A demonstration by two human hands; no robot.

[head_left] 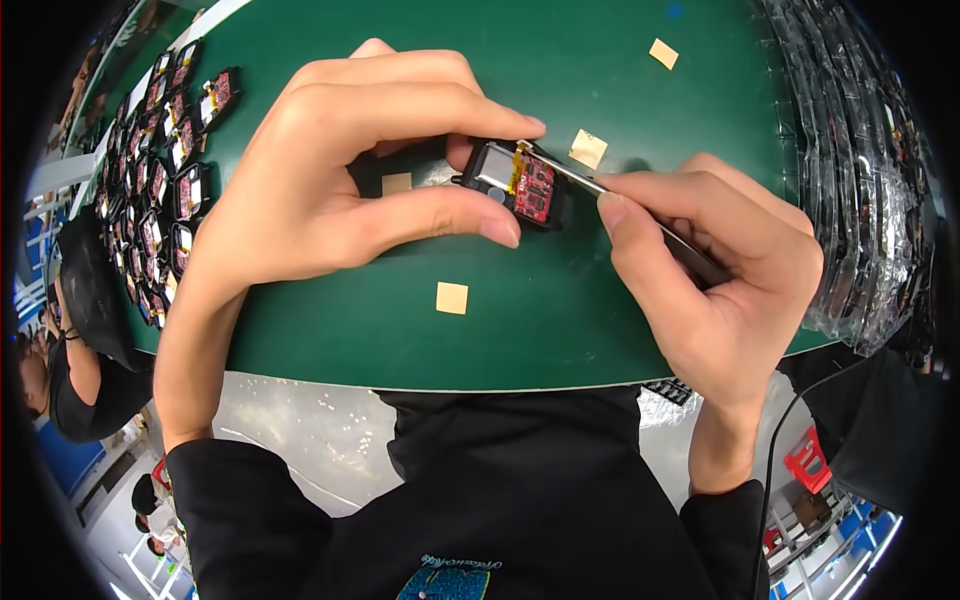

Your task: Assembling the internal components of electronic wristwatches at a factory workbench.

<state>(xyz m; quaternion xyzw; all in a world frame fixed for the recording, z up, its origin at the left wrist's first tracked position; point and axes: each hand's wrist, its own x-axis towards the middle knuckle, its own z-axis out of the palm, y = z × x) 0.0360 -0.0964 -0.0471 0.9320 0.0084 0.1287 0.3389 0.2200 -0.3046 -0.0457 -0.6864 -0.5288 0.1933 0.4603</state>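
Between the thumb and fingers of my left hand (340, 165) sits a small black device housing (558, 212), tilted over the green table. Inside it show a silver battery (495, 165), a strip of yellow tape (519, 168) and a red circuit board (537, 190). My right hand (720, 260) is closed round a pair of dark-handled metal tweezers (580, 177). Their thin tip touches or hovers at the housing's upper edge, near the top of the yellow tape; contact cannot be told. Part of the housing is hidden behind my left fingers.
Small tan squares (452, 298) lie scattered on the green table (340, 330). Many similar device housings (190, 192) crowd the left side. Stacked clear plastic trays (860, 200) line the right edge. Other people (85, 370) sit beyond the left edge, and a black cable (775, 460) hangs at right.
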